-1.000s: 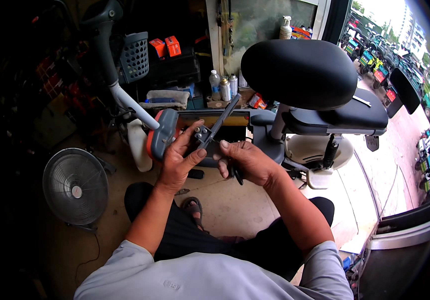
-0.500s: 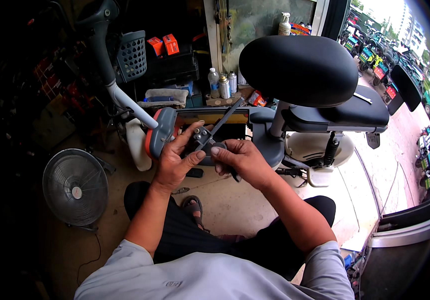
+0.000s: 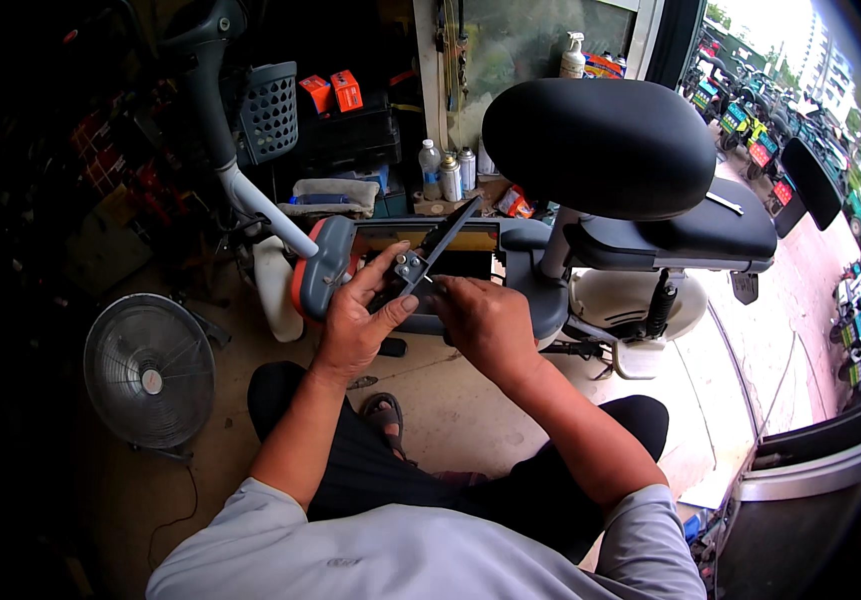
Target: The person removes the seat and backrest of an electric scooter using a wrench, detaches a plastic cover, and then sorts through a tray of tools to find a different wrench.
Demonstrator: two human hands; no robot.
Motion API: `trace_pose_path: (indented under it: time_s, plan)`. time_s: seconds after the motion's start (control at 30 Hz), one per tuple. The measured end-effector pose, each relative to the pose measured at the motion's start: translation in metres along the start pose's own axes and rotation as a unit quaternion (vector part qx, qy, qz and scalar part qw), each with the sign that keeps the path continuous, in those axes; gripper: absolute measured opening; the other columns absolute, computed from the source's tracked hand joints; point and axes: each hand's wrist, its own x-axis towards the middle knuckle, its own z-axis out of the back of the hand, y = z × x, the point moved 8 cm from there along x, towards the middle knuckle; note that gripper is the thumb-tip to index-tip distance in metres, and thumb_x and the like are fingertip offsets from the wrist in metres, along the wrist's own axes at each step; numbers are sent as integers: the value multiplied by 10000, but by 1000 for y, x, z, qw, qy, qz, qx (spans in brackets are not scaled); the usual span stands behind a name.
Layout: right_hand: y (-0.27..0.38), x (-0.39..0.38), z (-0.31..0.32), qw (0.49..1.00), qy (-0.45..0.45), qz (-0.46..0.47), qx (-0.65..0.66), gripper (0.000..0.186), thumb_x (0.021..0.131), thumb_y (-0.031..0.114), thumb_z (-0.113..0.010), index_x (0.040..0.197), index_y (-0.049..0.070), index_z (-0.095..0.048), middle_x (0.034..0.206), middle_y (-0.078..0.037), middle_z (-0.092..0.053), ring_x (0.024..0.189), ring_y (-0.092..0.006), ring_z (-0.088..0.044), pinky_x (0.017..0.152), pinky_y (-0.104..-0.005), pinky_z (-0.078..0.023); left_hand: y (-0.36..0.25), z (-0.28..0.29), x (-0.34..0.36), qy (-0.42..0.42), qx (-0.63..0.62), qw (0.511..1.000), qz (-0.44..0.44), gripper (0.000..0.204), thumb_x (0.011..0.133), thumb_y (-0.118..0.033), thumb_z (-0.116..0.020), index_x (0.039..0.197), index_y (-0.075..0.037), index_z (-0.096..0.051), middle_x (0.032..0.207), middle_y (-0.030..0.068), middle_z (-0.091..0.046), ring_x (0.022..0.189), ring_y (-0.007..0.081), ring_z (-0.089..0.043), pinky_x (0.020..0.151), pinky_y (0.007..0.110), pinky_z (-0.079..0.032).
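Observation:
My left hand (image 3: 360,315) grips a dark metal part (image 3: 418,260), a block with shiny bolt heads and a long flat arm angled up to the right. My right hand (image 3: 480,320) is closed at the block's right side, its thumb and fingertips at a thin silvery pin or shaft (image 3: 428,280); whatever else it holds is hidden under the hand. Both hands are over the open compartment in the grey footboard (image 3: 528,290) of a white and grey scooter with a red-edged front section (image 3: 325,270) and a black seat (image 3: 598,140).
A fan (image 3: 150,370) stands at left. Behind are a basket (image 3: 265,115), orange boxes (image 3: 347,90), spray cans (image 3: 450,178) and a water bottle (image 3: 430,172). A wrench (image 3: 723,200) lies on the rear seat (image 3: 670,238). Parked two-wheelers (image 3: 750,120) show outside on the right.
My right hand has rotated so its back faces up, and the dark piece seen under its fingers earlier is now hidden. The metal part has tilted slightly in my left hand.

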Motion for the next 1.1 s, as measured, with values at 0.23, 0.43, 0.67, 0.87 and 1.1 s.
trace_pose_path:
  time_s: [0.23, 0.43, 0.67, 0.87, 1.1]
  plan:
    - [-30, -18, -40, 867, 144, -269, 393, 376, 1073, 381, -586, 1054, 26, -710, 821, -94, -714, 714, -189, -662, 684, -290, -525, 0, 2, 0, -6, -14, 1000, -5, 687, 964, -134, -750, 1553, 10, -427, 1299, 78, -648, 1163, 130, -593, 1047, 276, -446]
    - [-19, -33, -63, 525, 187, -419, 717, 518, 1075, 519, -501, 993, 36, -673, 768, -86, -678, 692, -232, -660, 673, -330, -519, 0, -1, -1, -1, 0, 1000, -11, 676, 968, -125, -742, 1552, 5, -428, 1307, 85, -646, 1175, 137, -597, 1048, 289, -452]
    - [-12, -35, -62, 483, 194, -438, 733, 582, 1086, 549, -431, 1060, 20, -673, 775, -102, -674, 729, -233, -661, 695, -323, -515, 7, 6, -1, -16, -24, 1000, 2, 636, 971, -96, -718, 1542, -15, -452, 1309, 80, -638, 1213, 155, -590, 1109, 316, -407]
    - [-21, -32, -59, 573, 185, -417, 681, 494, 1108, 453, -450, 1091, 19, -685, 758, -81, -663, 725, -173, -648, 690, -285, -503, 5, 5, 1, -7, -35, 999, 5, 648, 963, -108, -731, 1540, -13, -453, 1314, 84, -640, 1210, 161, -594, 1103, 317, -413]
    - [-24, -36, -61, 556, 189, -418, 694, 468, 1109, 443, -458, 1041, 35, -677, 736, -74, -656, 696, -173, -639, 680, -286, -501, 6, 0, 0, 20, -25, 999, 8, 667, 962, -124, -747, 1537, 16, -440, 1266, 79, -656, 1174, 138, -603, 1069, 295, -437]
